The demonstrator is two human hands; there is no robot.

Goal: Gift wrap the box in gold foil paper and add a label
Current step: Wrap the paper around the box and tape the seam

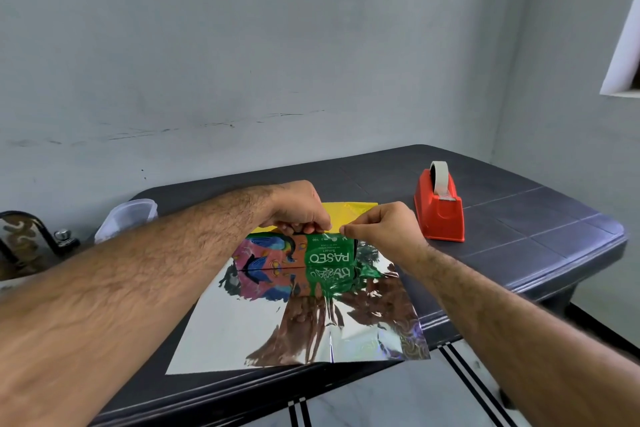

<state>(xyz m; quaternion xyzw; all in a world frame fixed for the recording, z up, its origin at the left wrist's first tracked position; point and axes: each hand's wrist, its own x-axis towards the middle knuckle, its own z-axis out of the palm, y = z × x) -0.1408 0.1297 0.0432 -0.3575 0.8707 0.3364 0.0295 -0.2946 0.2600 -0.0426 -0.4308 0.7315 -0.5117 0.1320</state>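
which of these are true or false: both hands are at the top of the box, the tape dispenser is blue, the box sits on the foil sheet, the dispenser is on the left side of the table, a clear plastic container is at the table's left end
1. Both hands are at the top of the box: true. The left hand and right hand pinch the gold foil edge along the top of the box.
2. The tape dispenser is blue: false. The tape dispenser is red.
3. The box sits on the foil sheet: true. It stands on the foil sheet, which mirrors it.
4. The dispenser is on the left side: false. It stands right of the box.
5. A clear plastic container is at the left end: true, the plastic container.
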